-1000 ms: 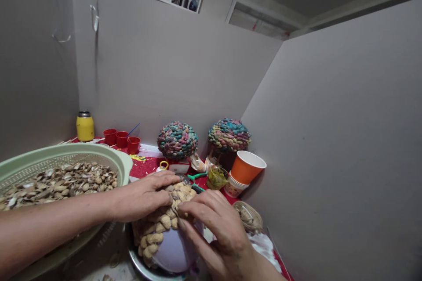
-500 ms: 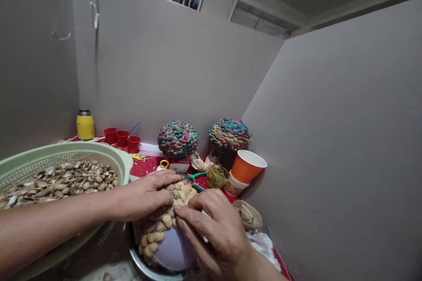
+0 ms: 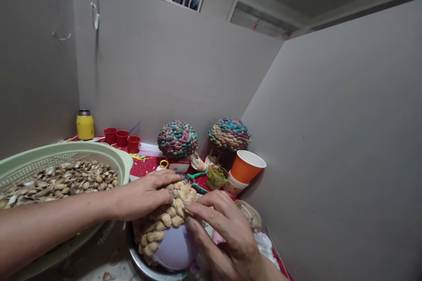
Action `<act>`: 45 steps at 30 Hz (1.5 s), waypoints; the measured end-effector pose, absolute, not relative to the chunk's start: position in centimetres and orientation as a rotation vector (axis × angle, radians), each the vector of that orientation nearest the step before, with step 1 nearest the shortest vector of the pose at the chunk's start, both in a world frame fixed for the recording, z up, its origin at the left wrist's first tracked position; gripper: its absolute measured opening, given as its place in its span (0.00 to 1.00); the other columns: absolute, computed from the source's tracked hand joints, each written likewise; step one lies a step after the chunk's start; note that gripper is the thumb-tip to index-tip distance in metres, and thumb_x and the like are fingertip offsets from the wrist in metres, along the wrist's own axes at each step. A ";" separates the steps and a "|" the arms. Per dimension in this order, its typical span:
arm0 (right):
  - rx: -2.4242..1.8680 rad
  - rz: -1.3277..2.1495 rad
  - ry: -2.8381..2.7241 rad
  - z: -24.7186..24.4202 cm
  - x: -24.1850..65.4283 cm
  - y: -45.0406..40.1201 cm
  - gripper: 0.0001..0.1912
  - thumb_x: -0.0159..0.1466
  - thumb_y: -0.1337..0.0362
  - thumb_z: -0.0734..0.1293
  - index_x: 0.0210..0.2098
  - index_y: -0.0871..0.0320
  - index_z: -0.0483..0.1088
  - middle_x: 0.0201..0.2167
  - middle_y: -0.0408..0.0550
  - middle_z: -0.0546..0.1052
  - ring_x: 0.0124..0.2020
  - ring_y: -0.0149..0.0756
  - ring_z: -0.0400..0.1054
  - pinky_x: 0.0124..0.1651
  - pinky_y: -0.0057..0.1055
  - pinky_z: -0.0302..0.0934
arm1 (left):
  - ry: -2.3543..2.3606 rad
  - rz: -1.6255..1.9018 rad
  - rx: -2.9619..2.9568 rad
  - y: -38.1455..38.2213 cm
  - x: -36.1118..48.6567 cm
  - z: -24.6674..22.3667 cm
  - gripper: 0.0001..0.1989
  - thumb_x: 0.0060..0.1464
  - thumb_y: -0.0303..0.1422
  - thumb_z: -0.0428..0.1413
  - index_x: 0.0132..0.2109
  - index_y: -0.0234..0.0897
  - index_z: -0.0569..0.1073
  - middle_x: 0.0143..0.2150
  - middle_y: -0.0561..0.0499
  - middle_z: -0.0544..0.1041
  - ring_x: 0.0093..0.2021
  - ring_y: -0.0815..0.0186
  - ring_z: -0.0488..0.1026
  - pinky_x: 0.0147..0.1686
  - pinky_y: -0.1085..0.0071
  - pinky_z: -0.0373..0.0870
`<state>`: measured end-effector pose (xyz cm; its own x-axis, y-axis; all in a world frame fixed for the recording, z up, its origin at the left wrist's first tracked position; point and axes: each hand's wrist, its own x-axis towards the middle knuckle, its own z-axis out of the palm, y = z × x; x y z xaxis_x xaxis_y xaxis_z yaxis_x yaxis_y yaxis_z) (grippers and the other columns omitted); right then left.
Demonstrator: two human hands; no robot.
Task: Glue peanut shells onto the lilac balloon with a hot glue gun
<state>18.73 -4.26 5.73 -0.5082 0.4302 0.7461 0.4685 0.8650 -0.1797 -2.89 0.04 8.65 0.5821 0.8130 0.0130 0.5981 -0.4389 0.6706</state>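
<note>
A purple ball (image 3: 176,248), its upper and left parts covered with rows of peanut shells (image 3: 166,219), rests in a metal bowl (image 3: 141,263). My left hand (image 3: 145,195) lies over the top left of the ball, fingers stretched out and thumb apart on the shells. On the other side, my right hand (image 3: 227,228) has its index fingertip at the edge of the shells and its thumb just below. The right fingers are spread, and I see nothing between them. The lower front of the ball is smooth purple surface.
A green colander (image 3: 127,164) of nut shells stands left. Behind are red cups (image 3: 133,144), a yellow jar (image 3: 85,126) and two colourful shell-covered domes (image 3: 178,139) (image 3: 230,135). Orange paper cups (image 3: 245,169), a green-stained cup (image 3: 216,178) and green-handled pliers (image 3: 198,175) are nearby. Grey panels enclose the table.
My right hand has shifted slightly right and its fingers have parted, uncovering more shells and the ball's front. My left hand and the ball have stayed put.
</note>
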 end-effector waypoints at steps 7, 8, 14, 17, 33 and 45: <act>-0.632 -0.106 -2.172 5.0 18.9 -4.0 0.12 0.63 0.75 0.63 0.44 0.59 0.71 0.32 0.48 0.72 0.33 0.37 0.66 0.35 0.35 0.62 | 1.130 0.447 2.176 0.0 -2.9 8.7 0.31 0.55 0.36 0.45 0.65 0.35 0.61 0.69 0.47 0.59 0.68 0.56 0.54 0.66 0.58 0.48; -0.633 -0.107 -2.175 4.9 18.8 -4.0 0.12 0.63 0.75 0.63 0.44 0.59 0.71 0.32 0.49 0.72 0.33 0.37 0.66 0.35 0.35 0.62 | 1.129 0.450 2.175 0.0 -2.9 8.6 0.31 0.55 0.36 0.45 0.65 0.35 0.61 0.69 0.48 0.59 0.68 0.56 0.54 0.66 0.58 0.48; -0.658 -0.119 -2.162 5.2 18.8 -4.1 0.12 0.64 0.75 0.63 0.44 0.58 0.71 0.32 0.49 0.73 0.33 0.36 0.66 0.35 0.35 0.62 | 1.120 0.455 2.183 0.2 -3.0 8.3 0.31 0.55 0.36 0.45 0.65 0.35 0.62 0.69 0.48 0.58 0.68 0.57 0.53 0.66 0.59 0.47; -0.659 -0.119 -2.148 5.4 19.1 -4.2 0.12 0.63 0.75 0.64 0.44 0.57 0.71 0.31 0.48 0.73 0.32 0.36 0.67 0.34 0.34 0.63 | 1.120 0.455 2.186 0.2 -3.0 8.3 0.31 0.55 0.37 0.46 0.65 0.38 0.62 0.69 0.50 0.59 0.68 0.57 0.53 0.66 0.59 0.48; -0.652 -0.171 -2.203 4.9 19.2 -4.1 0.08 0.64 0.74 0.64 0.41 0.60 0.70 0.30 0.48 0.73 0.31 0.37 0.64 0.35 0.36 0.58 | 1.147 0.451 2.164 -0.2 -2.9 8.5 0.36 0.56 0.53 0.49 0.65 0.36 0.61 0.69 0.45 0.58 0.68 0.52 0.54 0.66 0.58 0.49; -0.660 -0.222 -2.257 5.2 18.9 -4.1 0.07 0.65 0.73 0.63 0.41 0.59 0.72 0.29 0.48 0.73 0.31 0.36 0.64 0.35 0.35 0.57 | 1.122 0.515 2.218 0.1 -3.1 7.4 0.36 0.55 0.50 0.53 0.65 0.37 0.61 0.68 0.43 0.61 0.66 0.51 0.58 0.64 0.55 0.55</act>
<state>18.85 -4.07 5.22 -0.5780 0.3907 0.7165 0.5227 0.8515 -0.0426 -3.12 0.13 7.39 0.5687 0.8193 0.0728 0.5892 -0.4675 0.6589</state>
